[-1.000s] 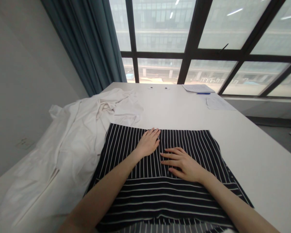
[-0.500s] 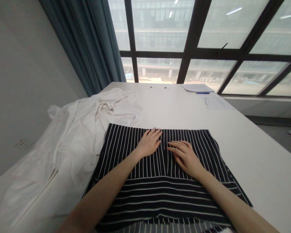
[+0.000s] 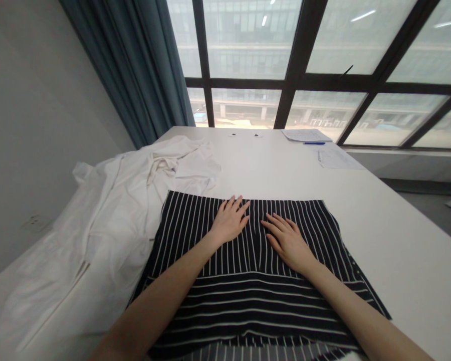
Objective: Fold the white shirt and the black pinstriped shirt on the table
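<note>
A black garment with white stripes [image 3: 255, 301] lies spread on the white table [image 3: 406, 260] in front of me. Its upper part has lengthwise stripes, and a seam divides it from a lower part with crosswise stripes. My left hand [image 3: 228, 220] rests flat on the upper part near the far edge, fingers spread. To its right, my right hand [image 3: 288, 241] lies on the same cloth, palm down, with its fingers apart. Neither hand grips the fabric. The garment's near end is bunched at the bottom of the view.
White cloth [image 3: 108, 215] is heaped along the table's left side, touching the garment's left edge. Papers [image 3: 307, 136] and a blue pen [image 3: 314, 143] lie at the far right. A blue curtain [image 3: 139, 65] and windows stand behind the table.
My right hand has flattened onto the cloth, its fingers now spread and pointing further away from me. My left hand has spread its fingers slightly and barely shifted.
</note>
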The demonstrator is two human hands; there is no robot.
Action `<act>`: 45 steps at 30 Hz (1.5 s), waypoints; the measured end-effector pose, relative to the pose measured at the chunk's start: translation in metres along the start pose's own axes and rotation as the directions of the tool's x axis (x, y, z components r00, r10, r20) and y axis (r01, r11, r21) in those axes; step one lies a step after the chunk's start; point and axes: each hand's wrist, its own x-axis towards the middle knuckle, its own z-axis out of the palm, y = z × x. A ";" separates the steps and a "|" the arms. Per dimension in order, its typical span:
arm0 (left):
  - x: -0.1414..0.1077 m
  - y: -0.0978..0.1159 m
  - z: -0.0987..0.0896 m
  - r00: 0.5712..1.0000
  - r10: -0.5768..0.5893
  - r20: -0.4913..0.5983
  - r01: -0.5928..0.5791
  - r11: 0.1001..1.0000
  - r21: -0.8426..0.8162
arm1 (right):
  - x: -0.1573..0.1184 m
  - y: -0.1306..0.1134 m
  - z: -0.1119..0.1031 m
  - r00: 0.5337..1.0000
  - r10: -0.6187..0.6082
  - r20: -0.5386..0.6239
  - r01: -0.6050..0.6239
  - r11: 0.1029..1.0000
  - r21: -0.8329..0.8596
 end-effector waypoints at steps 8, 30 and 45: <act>-0.001 -0.001 0.001 1.000 -0.027 -0.011 0.027 1.000 -0.005 | 0.000 -0.001 0.000 0.999 0.037 0.024 -0.036 0.999 -0.036; 0.005 -0.035 0.003 0.984 -0.164 -0.076 0.169 0.984 0.063 | 0.000 0.001 0.003 1.000 0.029 0.003 -0.029 0.999 -0.025; 0.001 -0.001 0.002 0.994 0.102 0.031 -0.102 0.995 -0.014 | 0.000 0.001 0.002 1.000 0.025 -0.002 -0.025 0.999 -0.025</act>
